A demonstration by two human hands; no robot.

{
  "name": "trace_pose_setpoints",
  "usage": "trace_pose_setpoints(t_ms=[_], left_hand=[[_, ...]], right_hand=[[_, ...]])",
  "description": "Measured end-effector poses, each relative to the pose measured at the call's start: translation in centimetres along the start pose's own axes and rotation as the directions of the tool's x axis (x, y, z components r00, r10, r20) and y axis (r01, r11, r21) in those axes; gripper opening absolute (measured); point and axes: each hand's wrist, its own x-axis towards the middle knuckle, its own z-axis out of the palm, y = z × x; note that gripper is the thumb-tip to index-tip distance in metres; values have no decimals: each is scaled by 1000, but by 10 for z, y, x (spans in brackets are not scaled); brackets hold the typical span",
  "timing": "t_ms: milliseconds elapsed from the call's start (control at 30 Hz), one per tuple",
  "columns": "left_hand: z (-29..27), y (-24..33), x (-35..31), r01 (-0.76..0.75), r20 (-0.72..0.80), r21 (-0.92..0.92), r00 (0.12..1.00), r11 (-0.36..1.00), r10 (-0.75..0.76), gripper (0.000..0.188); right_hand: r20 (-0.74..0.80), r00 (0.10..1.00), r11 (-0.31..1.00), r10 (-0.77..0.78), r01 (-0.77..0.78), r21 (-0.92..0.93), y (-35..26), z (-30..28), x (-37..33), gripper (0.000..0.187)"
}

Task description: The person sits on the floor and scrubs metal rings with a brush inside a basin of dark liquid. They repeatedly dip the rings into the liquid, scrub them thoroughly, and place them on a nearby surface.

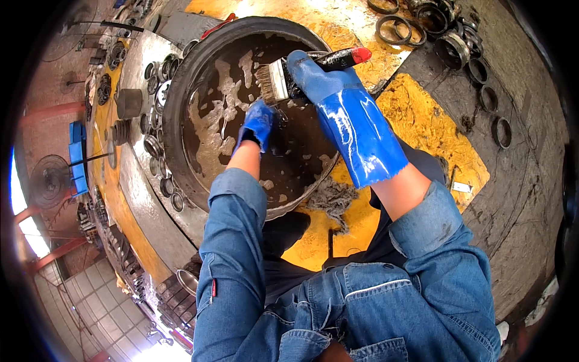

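My right hand, in a long wet blue rubber glove, is closed around a wide flat brush with a black, red-tipped handle. Its bristles point left, over a large round basin of dark, foamy liquid. Just below the bristles, my left hand reaches over the liquid in a shorter blue glove. Its fingers look pressed together. Whatever they grip, if anything, is hidden by the glove and the dark liquid.
Several metal rings lie at the far right, and more rings stand left of the basin. A grey rag lies near the basin's front edge on yellow sheeting. Fans stand at the left.
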Motion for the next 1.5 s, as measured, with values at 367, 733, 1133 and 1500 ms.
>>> trace_pose_setpoints(t_ms=[367,733,1133,1500], left_hand=[[-114,-42,-131,291,103,-896,872,336,-479,24],[-64,-3,-250,423,341,-904,803,64,-489,24],[-22,2,-216,419,416,-905,842,-67,-344,29],[-78,71,-216,656,259,-503,736,563,-626,67]], right_hand=[[53,998,1000,31,-31,-4,6,8,-3,43],[300,923,906,240,-102,-410,1,32,-54,51],[407,864,892,297,-99,-440,50,61,-49,55],[506,814,921,286,-87,-381,54,89,-86,50]])
